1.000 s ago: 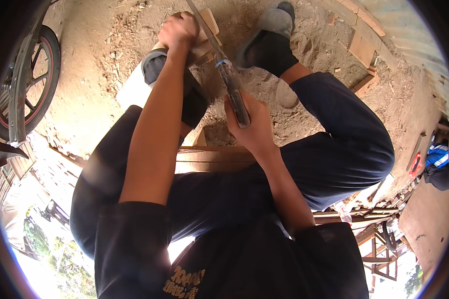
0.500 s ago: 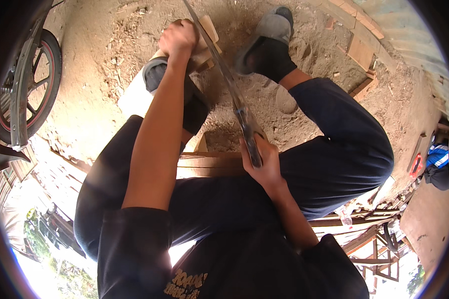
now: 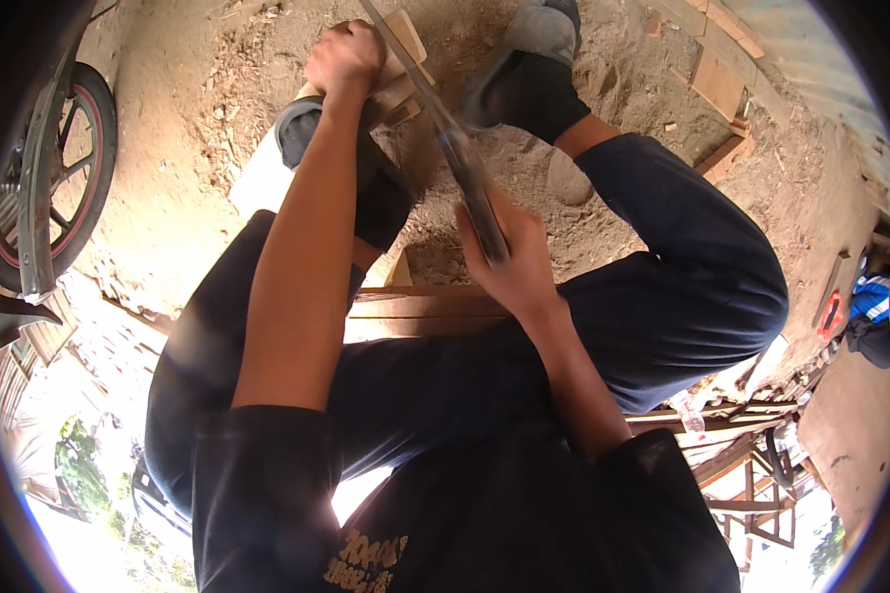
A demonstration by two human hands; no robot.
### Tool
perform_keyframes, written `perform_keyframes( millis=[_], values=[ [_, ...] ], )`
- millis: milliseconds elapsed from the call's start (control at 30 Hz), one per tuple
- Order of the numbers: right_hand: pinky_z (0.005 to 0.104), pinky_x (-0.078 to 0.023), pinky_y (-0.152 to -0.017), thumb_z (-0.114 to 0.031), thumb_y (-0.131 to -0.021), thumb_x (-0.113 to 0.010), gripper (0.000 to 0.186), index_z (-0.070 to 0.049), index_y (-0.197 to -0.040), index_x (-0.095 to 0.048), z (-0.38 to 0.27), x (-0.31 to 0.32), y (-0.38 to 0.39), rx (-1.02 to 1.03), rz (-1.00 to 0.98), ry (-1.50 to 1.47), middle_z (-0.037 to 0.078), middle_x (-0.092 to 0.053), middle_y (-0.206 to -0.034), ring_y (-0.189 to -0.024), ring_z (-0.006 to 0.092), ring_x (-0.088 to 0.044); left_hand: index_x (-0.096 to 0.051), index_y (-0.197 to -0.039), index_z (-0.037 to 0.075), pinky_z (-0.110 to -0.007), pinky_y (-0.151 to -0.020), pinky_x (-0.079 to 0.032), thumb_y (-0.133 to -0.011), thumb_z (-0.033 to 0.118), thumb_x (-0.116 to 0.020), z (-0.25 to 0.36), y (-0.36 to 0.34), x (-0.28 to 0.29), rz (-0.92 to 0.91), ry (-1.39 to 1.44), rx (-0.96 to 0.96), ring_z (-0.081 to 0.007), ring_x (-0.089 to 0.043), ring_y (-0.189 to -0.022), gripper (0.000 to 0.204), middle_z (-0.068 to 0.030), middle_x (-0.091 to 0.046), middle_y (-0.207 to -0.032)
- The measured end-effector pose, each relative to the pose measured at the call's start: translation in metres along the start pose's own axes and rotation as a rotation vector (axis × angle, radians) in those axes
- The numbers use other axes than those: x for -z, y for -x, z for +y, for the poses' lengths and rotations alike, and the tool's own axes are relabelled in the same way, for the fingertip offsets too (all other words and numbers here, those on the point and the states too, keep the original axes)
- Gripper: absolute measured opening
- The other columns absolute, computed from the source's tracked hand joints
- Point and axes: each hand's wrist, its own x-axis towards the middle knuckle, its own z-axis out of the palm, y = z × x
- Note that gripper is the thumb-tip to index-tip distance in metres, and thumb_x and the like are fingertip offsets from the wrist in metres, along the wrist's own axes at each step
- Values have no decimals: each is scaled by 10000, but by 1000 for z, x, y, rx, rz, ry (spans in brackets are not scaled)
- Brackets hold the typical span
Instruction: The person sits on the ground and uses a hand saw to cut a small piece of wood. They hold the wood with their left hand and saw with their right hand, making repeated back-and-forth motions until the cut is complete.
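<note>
My right hand [image 3: 517, 265] is wrapped round the dark handle of a long handsaw [image 3: 468, 180], smeared a little by motion. Its narrow blade, seen nearly edge-on, runs away from me to the upper edge and crosses a pale piece of wood [image 3: 406, 38]. My left hand [image 3: 346, 56] is closed on that wood, just left of the blade. The wood lies by my left foot, which wears a grey slipper [image 3: 297, 127]; the teeth and any cut cannot be made out.
I sit low, knees apart, with wooden boards [image 3: 425, 308] between my legs. My other slippered foot [image 3: 539, 59] rests on the dirt ground [image 3: 198, 188]. A motorbike wheel [image 3: 94, 168] stands at left. Wood offcuts [image 3: 719, 84] lie by the corrugated sheet wall [image 3: 821, 59] at right.
My right hand and the saw have moved forward, away from me, along the blade's line. My left hand keeps its hold on the wood; the whole view has shifted slightly.
</note>
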Motion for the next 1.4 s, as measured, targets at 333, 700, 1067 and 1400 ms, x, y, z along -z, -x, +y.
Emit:
perform_keyframes(
  millis=[333,700,1067,1400],
  values=[
    [286,-520,-570,-7,-890,-640,87,59,-946,-632,27,-10,10,331,188,131,180,-655,-731,-641,180,-698,-660,-1121,-67,-451,-974,-472,-932,426,-330,2,2,0,26,26,-16,-400,-623,-1124,623,-278,-656,-1153],
    [284,-418,-467,-58,-913,-641,142,22,-1030,-649,37,-13,17,450,286,-18,97,-521,-563,-510,91,-557,-677,-1074,-84,-451,-965,-477,-923,424,-322,11,13,9,-12,53,15,-397,-628,-1117,638,-297,-656,-1134],
    [431,-472,-553,-36,-844,-654,55,-3,-875,-622,38,-9,19,444,289,17,196,-612,-715,-652,404,-623,-671,-1143,11,-454,-984,-462,-937,416,-312,16,8,17,2,64,-22,-408,-605,-1145,579,-264,-653,-1172],
    [323,-429,-475,-32,-901,-643,116,19,-825,-571,43,-11,21,526,281,84,112,-536,-578,-497,144,-583,-689,-1052,-55,-444,-964,-480,-936,406,-320,-2,-11,-1,76,-1,6,-396,-626,-1119,602,-289,-658,-1133]
  ],
)
